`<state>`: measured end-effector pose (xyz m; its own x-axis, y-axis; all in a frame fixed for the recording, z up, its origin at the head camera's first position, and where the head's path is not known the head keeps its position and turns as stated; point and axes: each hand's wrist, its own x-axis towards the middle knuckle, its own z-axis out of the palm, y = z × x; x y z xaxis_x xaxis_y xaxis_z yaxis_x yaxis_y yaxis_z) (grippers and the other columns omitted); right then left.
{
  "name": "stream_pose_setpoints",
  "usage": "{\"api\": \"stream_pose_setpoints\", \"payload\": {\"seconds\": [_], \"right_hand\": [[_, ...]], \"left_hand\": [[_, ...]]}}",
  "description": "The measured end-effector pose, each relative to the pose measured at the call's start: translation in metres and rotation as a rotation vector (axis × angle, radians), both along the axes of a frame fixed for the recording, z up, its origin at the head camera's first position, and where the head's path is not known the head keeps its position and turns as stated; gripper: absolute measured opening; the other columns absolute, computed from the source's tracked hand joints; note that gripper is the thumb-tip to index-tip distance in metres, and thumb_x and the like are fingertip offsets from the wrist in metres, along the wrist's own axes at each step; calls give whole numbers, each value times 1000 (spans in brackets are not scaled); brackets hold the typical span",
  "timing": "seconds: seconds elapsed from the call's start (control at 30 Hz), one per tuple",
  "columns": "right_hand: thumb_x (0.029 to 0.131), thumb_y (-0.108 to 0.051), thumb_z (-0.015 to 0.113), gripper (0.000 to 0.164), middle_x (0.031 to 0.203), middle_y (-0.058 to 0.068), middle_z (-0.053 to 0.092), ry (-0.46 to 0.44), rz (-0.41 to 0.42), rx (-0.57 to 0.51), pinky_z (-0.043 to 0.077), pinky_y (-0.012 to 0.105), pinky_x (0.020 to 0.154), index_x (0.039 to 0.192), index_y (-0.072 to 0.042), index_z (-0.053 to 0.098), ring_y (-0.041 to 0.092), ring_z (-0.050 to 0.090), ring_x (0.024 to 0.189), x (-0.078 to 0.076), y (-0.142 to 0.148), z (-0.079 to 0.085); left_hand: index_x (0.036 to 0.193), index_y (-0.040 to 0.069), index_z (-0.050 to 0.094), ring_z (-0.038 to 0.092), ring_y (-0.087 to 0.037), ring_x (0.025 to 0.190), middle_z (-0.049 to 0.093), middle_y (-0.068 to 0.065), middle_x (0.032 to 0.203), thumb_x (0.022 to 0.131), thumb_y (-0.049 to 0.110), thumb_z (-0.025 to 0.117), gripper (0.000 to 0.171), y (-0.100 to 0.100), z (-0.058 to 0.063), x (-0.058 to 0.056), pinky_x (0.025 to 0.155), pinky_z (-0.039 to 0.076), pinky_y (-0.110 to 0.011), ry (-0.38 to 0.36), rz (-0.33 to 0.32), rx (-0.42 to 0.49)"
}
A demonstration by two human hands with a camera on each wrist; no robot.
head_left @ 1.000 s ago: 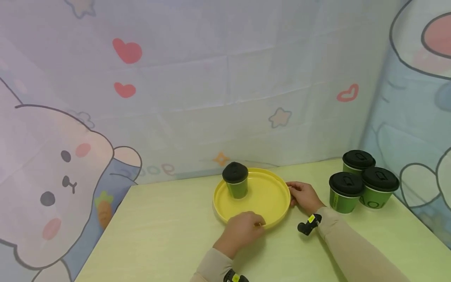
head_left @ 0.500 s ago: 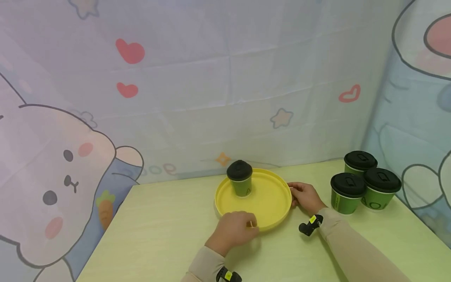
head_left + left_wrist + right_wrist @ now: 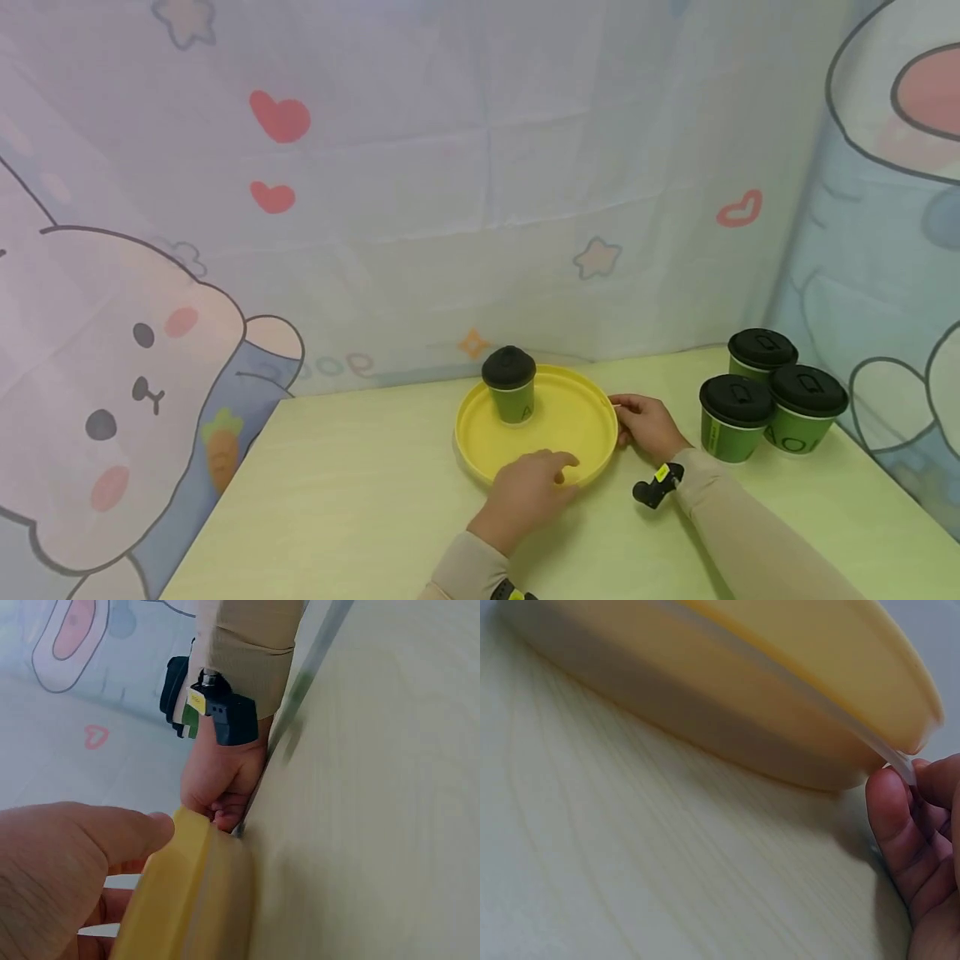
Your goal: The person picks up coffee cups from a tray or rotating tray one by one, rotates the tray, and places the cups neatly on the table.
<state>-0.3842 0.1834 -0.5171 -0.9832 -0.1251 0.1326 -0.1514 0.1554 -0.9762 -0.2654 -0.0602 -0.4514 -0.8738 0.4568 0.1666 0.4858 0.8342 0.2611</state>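
Observation:
A round yellow tray (image 3: 558, 433) lies on the table, and a green paper cup (image 3: 513, 404) with a domed black lid stands on its left part. Over the tray's front rim is my left hand (image 3: 525, 492), thumb and index finger spread apart. The left wrist view has that thumb (image 3: 142, 832) along the rim and the other fingers partly hidden behind the tray. At the tray's right edge, my right hand (image 3: 648, 427) pinches a thin pale strip (image 3: 900, 765) between thumb and fingertip. This strip runs along the tray's side, just under the rim.
Three more green cups with black lids, one of them a front cup (image 3: 735, 433), stand close together right of my right hand. Behind the table (image 3: 322, 500) hangs a cloth backdrop (image 3: 390, 200) with cartoon prints, and another covers the right side.
My left hand slid left along the front rim, then back right, its pinch now opened. The cup shifted slightly right, and lettering on it came into view. My right hand stayed at the edge.

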Motion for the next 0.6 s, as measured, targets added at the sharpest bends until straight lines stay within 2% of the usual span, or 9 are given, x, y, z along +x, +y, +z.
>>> {"api": "stream_pose_setpoints", "payload": {"seconds": [0.17, 0.33, 0.6], "right_hand": [[105, -9, 50, 36, 106, 19, 68, 0, -4, 4, 56, 29, 59, 135, 9, 57, 17, 62, 63, 1, -2, -2], [105, -9, 50, 35, 103, 18, 68, 11, -2, 16, 57, 31, 60, 135, 9, 58, 18, 63, 64, 1, -1, -1], [106, -10, 50, 37, 105, 18, 68, 11, -3, 16, 57, 30, 59, 136, 9, 56, 18, 63, 64, 3, -1, 1]], "left_hand": [[116, 26, 76, 63, -2, 82, 70, 13, 93, 92, 31, 74, 25, 2, -6, 2, 68, 50, -21, 47, -36, -9], [111, 24, 79, 63, -2, 84, 70, 12, 93, 93, 26, 73, 19, -2, -3, 2, 72, 51, -20, 55, -72, -8], [107, 20, 79, 60, -1, 81, 69, 12, 90, 94, 30, 69, 19, -13, 6, 1, 75, 50, -21, -75, -100, 50]]}}
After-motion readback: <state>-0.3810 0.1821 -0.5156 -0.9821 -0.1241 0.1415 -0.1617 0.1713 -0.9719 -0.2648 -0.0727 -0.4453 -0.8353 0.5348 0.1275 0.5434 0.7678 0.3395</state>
